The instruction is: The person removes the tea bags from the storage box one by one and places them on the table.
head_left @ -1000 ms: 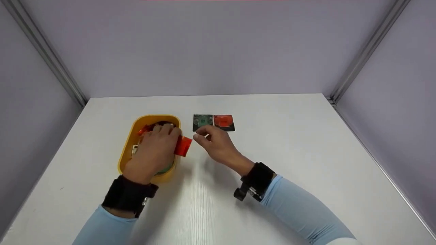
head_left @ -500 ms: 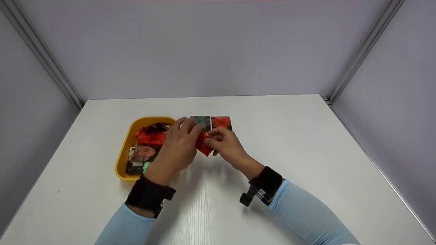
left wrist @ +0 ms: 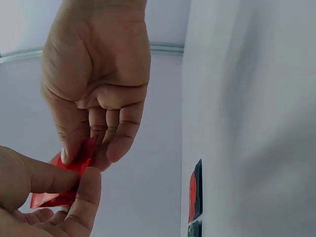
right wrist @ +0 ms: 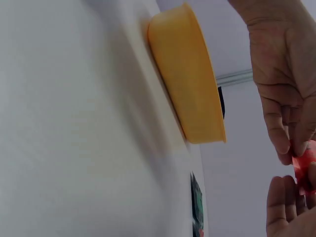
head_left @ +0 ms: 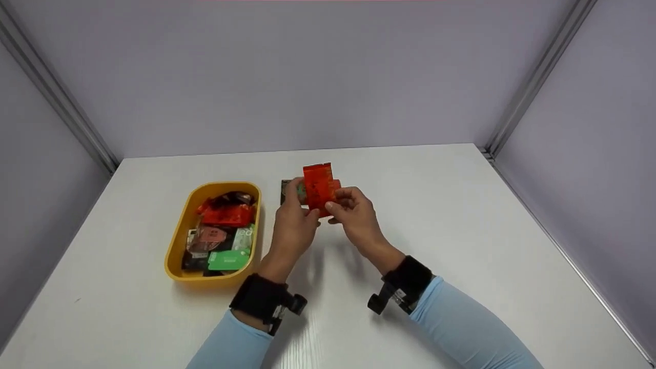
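Both hands hold a small red sachet (head_left: pixel 319 185) with dark and gold print, lifted above the table. My left hand (head_left: pixel 294 223) pinches its lower left, thumb in front and a finger behind. My right hand (head_left: pixel 359 218) pinches its lower right corner between thumb and finger. In the left wrist view the red sachet (left wrist: pixel 74 180) is partly covered by fingers of both hands. The right wrist view shows only part of the sachet (right wrist: pixel 305 165) at the image edge. Behind the hands, a dark green square packet (head_left: pixel 285 191) and a red one lie side by side, mostly hidden.
Left of the hands stands a yellow basin (head_left: pixel 172 256) holding several packets: red ones (head_left: pixel 228 215), a bright green one (head_left: pixel 228 260) and darker ones. The white table (head_left: pixel 435 205) runs back to a pale wall.
My left hand has brought the red sachet out from over the basin, rightward to the right hand. The right hand has taken hold of it, and the sachet now stands upright, higher up.
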Demonstrator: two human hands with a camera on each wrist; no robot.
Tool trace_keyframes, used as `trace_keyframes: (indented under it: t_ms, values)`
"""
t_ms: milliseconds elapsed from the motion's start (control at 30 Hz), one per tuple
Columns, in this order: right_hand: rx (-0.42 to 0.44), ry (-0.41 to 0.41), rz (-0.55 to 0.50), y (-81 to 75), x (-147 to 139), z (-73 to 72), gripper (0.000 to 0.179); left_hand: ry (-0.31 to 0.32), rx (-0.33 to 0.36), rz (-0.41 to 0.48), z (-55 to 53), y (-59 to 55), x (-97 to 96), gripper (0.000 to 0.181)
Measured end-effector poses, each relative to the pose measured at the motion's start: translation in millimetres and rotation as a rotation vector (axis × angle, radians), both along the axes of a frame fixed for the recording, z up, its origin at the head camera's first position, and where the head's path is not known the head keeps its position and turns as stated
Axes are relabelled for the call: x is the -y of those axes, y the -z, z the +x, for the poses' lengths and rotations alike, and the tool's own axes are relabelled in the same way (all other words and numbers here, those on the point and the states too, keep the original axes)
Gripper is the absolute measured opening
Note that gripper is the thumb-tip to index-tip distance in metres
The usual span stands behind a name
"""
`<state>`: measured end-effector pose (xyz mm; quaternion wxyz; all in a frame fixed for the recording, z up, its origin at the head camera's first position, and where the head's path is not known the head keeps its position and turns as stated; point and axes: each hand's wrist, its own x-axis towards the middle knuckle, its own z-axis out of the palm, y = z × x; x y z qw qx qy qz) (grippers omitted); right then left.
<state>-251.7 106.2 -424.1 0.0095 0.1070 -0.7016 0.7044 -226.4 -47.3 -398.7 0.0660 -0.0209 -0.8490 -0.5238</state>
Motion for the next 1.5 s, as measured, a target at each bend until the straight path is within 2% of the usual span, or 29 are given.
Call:
trace_keyframes:
  t_ms: [133, 267, 400, 500, 633, 700, 833, 900, 1000, 1200, 1333, 1500]
  values:
    - [-0.102, 0.048, 0.117, 0.1, -7, -5.0, 0.036, -0.02, 0.006, 0.068, -11.3, 0.5, -9.1, 0.076]
    - [-0.157, 0.092, 0.15, 0.2, -15, -16.1, 0.032, -0.012, -0.008, 0.105, -26.9, 1.5, -19.5, 0.078]
    - [-0.158, 0.152, 0.19, -3.1, -23, -30.5, 0.021, -0.019, -0.023, 0.069, -42.9, 1.1, -29.1, 0.075]
    - [-0.127, 0.192, 0.253, -6.7, -28, -40.7, 0.017, -0.013, -0.035, 0.023, -54.0, 2.4, -34.4, 0.07]
    - [-0.078, 0.216, 0.291, -6.2, -32, -55.0, 0.015, -0.008, -0.064, -0.036, -66.9, 11.6, -39.2, 0.067]
    - [-0.045, 0.237, 0.308, -2.8, -36, -63.1, 0.015, -0.009, -0.078, -0.11, -72.1, 18.8, -42.3, 0.065]
    - [0.045, 0.287, 0.368, 7.4, -44, -79.3, 0.014, 0.03, -0.118, -0.367, -79.4, 34.7, -48.1, 0.058]
    - [0.086, 0.301, 0.425, 12.8, -49, -86.5, 0.013, 0.07, -0.12, -0.478, -82.0, 41.5, -50.3, 0.053]
    - [0.128, 0.315, 0.547, 19.6, -54, -95.1, 0.013, 0.118, -0.096, -0.593, -84.8, 49.5, -51.7, 0.048]
    - [0.166, 0.344, 0.754, 30.4, -58, -105.2, 0.013, 0.194, -0.056, -0.76, -83.0, 58.0, -50.8, 0.034]
    - [0.209, 0.323, 0.787, 35.0, -58, -107.7, 0.015, 0.248, -0.077, -0.852, -79.1, 58.6, -51.2, 0.035]
    - [0.226, 0.304, 0.801, 35.8, -57, -108.7, 0.017, 0.27, -0.116, -0.917, -76.4, 58.4, -53.6, 0.032]
